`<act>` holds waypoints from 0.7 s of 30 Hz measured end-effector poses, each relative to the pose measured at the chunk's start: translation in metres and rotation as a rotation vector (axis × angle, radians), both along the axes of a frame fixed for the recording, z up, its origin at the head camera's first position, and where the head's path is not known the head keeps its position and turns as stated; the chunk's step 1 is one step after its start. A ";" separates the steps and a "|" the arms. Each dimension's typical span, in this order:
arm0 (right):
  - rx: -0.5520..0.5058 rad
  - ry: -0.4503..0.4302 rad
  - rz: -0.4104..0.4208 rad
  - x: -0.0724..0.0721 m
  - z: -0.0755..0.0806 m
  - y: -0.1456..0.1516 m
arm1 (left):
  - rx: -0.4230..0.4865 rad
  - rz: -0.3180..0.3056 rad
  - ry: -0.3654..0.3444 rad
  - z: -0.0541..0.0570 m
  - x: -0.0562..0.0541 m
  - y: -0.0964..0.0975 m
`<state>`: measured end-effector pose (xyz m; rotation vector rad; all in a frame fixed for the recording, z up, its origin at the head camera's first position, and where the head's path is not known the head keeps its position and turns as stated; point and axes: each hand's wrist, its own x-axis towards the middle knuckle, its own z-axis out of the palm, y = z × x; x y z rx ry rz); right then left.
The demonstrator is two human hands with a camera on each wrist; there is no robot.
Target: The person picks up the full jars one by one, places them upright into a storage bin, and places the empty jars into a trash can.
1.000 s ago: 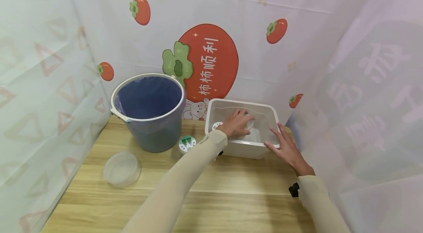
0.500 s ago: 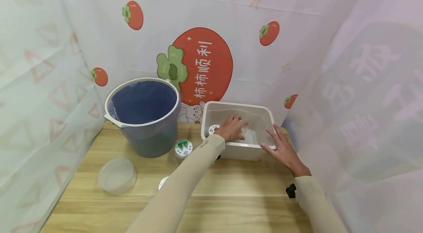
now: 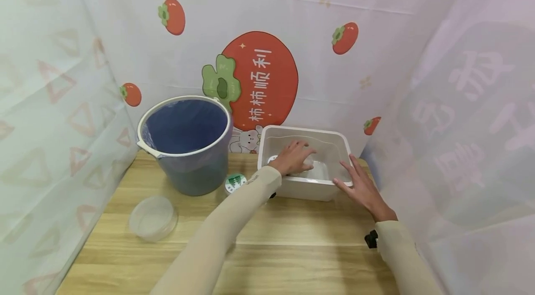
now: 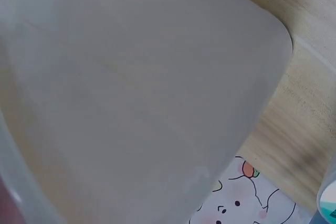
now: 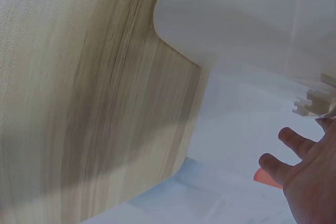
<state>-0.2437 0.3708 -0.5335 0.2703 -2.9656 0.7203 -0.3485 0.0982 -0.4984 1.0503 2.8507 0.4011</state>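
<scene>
A white rectangular bin [image 3: 309, 190] stands at the back right of the table. My left hand [image 3: 291, 158] reaches down into it, fingers curved around a clear jar [image 3: 307, 161], mostly hidden beneath the hand. At the bin's left inside, part of another jar's white lid [image 3: 271, 159] shows past the wrist. My right hand [image 3: 362, 189] rests on the bin's front right corner, thumb on the front rim and fingers spread over the right rim. In the right wrist view, these fingers [image 5: 275, 167] look extended. The left wrist view shows the bin's outer wall [image 4: 147, 77], with little of the hand.
A blue bucket [image 3: 196, 169] with a white rim stands left of the bin. A jar with a green-printed lid [image 3: 235, 182] is between them, partly behind the left sleeve. A clear round tub [image 3: 153, 218] lies at the left. Patterned cloth [image 3: 334, 76] walls enclose the table.
Inside the bin, my left hand has shifted slightly left with the clear jar. The right hand keeps its place on the corner. The head view has swayed a little.
</scene>
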 end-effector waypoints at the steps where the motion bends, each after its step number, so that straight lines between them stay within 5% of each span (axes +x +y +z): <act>1: 0.000 0.001 0.001 0.000 -0.001 0.000 | 0.000 -0.002 0.005 0.000 0.001 -0.001; 21: 0.015 0.000 0.001 -0.003 0.001 -0.002 | 0.021 -0.074 0.153 0.016 0.031 -0.035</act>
